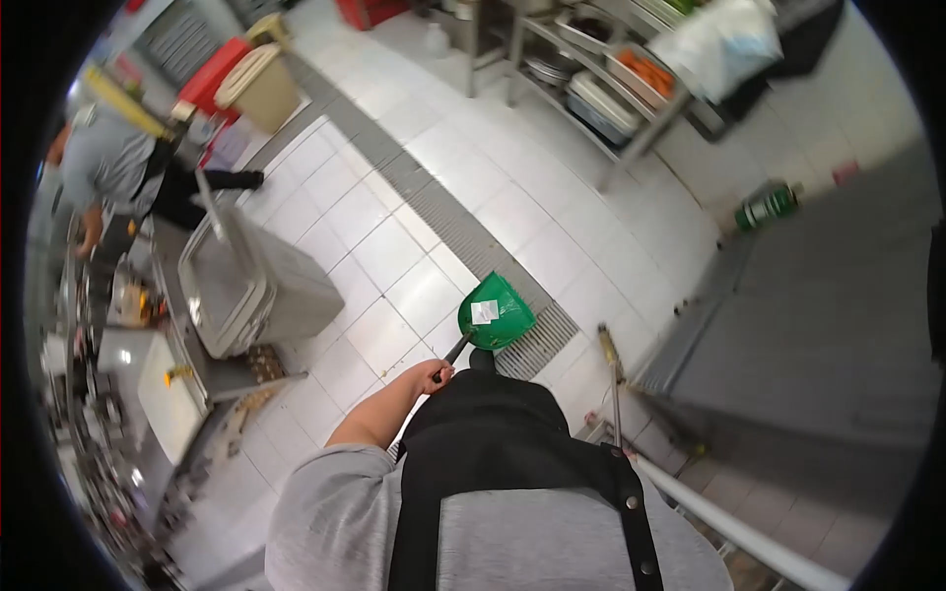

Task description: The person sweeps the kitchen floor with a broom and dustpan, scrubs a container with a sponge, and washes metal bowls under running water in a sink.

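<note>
Grey plastic bin (307, 295) stood left, contents unclear; open glossy floor tiles (379, 330) lay beside it. Left hand (431, 375) gripped the dark handle (456, 348) of a rounded green dustpan (507, 323), white square (484, 312) on it, by the slotted drain grate (547, 345). Tray (631, 88) held orange pieces (646, 70). Right hand's grip: couldn't tell.

the dustpan (512, 317) is green and the apron (488, 424) black.
</note>
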Demonstrator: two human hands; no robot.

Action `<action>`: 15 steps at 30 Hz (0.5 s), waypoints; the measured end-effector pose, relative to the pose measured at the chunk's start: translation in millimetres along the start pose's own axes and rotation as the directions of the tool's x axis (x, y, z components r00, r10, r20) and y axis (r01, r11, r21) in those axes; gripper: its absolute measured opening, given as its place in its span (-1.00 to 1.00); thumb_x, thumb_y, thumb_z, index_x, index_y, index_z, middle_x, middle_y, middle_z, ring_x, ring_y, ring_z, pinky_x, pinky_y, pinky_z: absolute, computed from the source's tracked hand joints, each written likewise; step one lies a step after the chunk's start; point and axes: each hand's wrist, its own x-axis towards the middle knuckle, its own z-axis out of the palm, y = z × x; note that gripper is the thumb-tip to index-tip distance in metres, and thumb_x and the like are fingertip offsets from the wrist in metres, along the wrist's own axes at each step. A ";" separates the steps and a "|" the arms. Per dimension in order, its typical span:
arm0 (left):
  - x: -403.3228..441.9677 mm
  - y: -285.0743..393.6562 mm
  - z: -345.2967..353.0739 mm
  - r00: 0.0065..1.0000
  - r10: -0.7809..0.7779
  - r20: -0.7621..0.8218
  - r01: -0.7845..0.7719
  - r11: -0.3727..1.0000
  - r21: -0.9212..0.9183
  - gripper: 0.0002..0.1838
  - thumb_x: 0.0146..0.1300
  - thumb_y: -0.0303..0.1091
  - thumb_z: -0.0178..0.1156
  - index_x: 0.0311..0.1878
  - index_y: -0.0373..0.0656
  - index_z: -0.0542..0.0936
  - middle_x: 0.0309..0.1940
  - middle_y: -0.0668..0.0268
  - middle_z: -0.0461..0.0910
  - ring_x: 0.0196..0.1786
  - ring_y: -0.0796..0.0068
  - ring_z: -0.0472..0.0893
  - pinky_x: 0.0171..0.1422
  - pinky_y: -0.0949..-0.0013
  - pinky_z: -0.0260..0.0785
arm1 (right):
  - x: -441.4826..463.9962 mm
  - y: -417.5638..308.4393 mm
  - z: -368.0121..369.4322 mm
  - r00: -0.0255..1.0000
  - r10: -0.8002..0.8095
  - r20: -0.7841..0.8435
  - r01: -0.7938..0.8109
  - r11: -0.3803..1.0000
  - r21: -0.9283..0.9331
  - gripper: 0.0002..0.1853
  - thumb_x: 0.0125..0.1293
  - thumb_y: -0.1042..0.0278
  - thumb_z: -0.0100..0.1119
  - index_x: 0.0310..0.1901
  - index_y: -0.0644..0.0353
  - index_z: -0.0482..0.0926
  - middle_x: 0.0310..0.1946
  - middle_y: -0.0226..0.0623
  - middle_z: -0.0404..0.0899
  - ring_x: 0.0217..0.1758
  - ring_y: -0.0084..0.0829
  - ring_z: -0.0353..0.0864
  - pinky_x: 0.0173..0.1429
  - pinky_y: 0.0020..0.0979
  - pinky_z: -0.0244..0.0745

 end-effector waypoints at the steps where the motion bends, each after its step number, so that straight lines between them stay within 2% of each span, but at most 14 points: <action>1: 5.8 11.8 -3.1 0.999 0.028 -0.015 -0.029 0.998 -0.057 -0.77 0.28 -0.48 0.04 -0.53 -0.18 0.33 -0.76 0.41 0.31 -0.75 0.68 0.36 -0.70 0.65 0.32 | 7.9 -27.0 1.1 1.000 -0.021 0.006 0.021 0.998 -0.066 -0.39 0.09 0.59 0.16 0.25 0.19 0.32 -0.64 -0.40 0.41 -0.66 -0.52 0.42 -0.61 -0.41 0.34; 2: 5.2 24.1 0.0 0.998 0.049 -0.037 -0.053 0.992 -0.114 -0.77 0.27 -0.49 0.04 -0.53 -0.18 0.33 -0.75 0.39 0.31 -0.75 0.65 0.37 -0.69 0.63 0.34 | 15.7 -50.7 3.3 0.999 -0.034 0.019 0.036 0.993 -0.112 -0.40 0.09 0.59 0.16 0.24 0.20 0.33 -0.64 -0.39 0.42 -0.66 -0.52 0.42 -0.61 -0.41 0.34; 3: 1.9 32.6 -2.5 0.988 0.152 0.003 -0.151 0.984 -0.091 -0.78 0.24 -0.51 0.05 -0.54 -0.17 0.33 -0.73 0.36 0.34 -0.73 0.60 0.39 -0.66 0.60 0.38 | 20.7 -71.7 4.4 0.998 -0.046 0.032 0.051 0.985 -0.162 -0.41 0.08 0.59 0.17 0.22 0.20 0.33 -0.63 -0.39 0.42 -0.65 -0.52 0.43 -0.61 -0.41 0.34; 8: -16.3 104.6 -11.5 0.976 0.218 0.016 -0.191 0.887 -0.420 -0.81 0.18 -0.54 0.09 -0.51 -0.20 0.32 -0.68 0.33 0.39 -0.64 0.50 0.53 -0.50 0.53 0.60 | 54.7 -187.9 8.3 0.992 -0.072 0.101 0.104 0.929 -0.355 -0.46 0.06 0.58 0.21 0.15 0.20 0.38 -0.62 -0.36 0.46 -0.63 -0.51 0.46 -0.59 -0.40 0.37; 10: -19.5 143.3 -17.2 0.961 0.263 -0.080 -0.266 0.812 -0.520 -0.82 0.19 -0.52 0.11 -0.47 -0.21 0.32 -0.67 0.34 0.39 -0.65 0.49 0.52 -0.52 0.52 0.59 | 77.5 -240.1 9.0 0.989 -0.079 0.122 0.125 0.894 -0.431 -0.48 0.06 0.57 0.23 0.13 0.21 0.40 -0.61 -0.35 0.47 -0.63 -0.51 0.47 -0.59 -0.40 0.38; 13: -20.2 195.8 -38.5 0.925 0.362 -0.112 -0.352 0.714 -0.605 -0.85 0.20 -0.48 0.11 -0.41 -0.23 0.33 -0.61 0.30 0.41 -0.59 0.49 0.53 -0.47 0.48 0.60 | 115.9 -320.2 10.0 0.987 -0.076 0.144 0.143 0.826 -0.545 -0.51 0.05 0.57 0.25 0.08 0.21 0.43 -0.60 -0.34 0.49 -0.61 -0.51 0.49 -0.58 -0.39 0.39; 15: -10.6 226.9 -59.0 0.910 0.378 -0.168 -0.377 0.588 -0.716 -0.85 0.22 -0.43 0.12 -0.36 -0.23 0.35 -0.52 0.25 0.43 -0.50 0.43 0.53 -0.42 0.44 0.59 | 141.2 -379.8 6.0 0.986 -0.074 0.151 0.153 0.768 -0.622 -0.53 0.04 0.56 0.26 0.05 0.21 0.45 -0.59 -0.33 0.50 -0.60 -0.50 0.50 -0.58 -0.39 0.40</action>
